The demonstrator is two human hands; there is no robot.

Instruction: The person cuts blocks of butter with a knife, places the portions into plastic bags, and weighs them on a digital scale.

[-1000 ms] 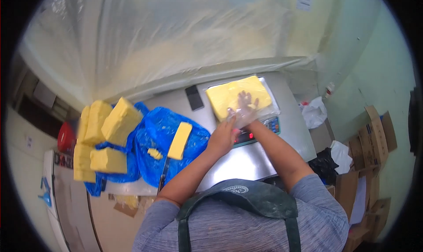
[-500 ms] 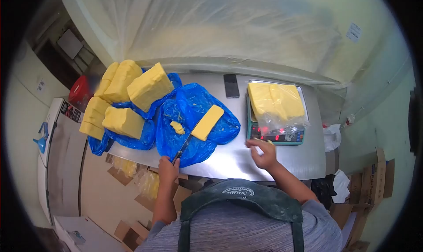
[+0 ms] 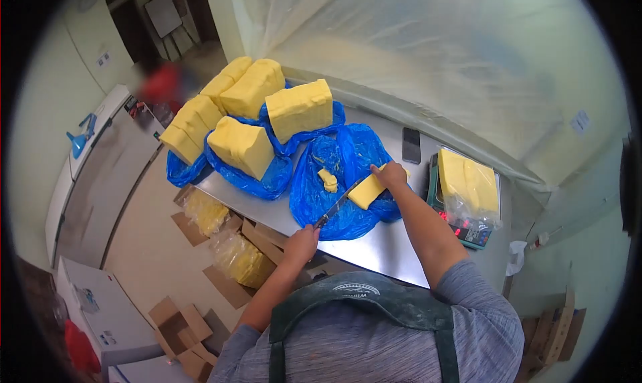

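My left hand [image 3: 302, 244] is closed round the dark handle of a knife [image 3: 341, 206], whose long blade points up and right along the left side of a yellow butter-like slab [image 3: 369, 193]. Over the slab's upper end is my right hand [image 3: 393, 175], its fingers closed at the blade's far end; whether they grip the blade or the slab is hidden. The slab lies on a blue plastic bag [image 3: 312, 194], with a small yellow scrap [image 3: 328, 180] to its left.
Several large yellow blocks [image 3: 299, 110] stand on blue bags at the table's left. A phone [image 3: 411, 145] lies near the back edge. To the right, a scale [image 3: 476, 236] bears a wrapped yellow block [image 3: 470, 182]. Cardboard boxes [image 3: 179, 329] sit on the floor. A person in red [image 3: 162, 85] is behind.
My right hand has moved from beside the scale to the slab's upper end. The knife has come alongside the slab's left side. My view has turned, shifting the table rightward.
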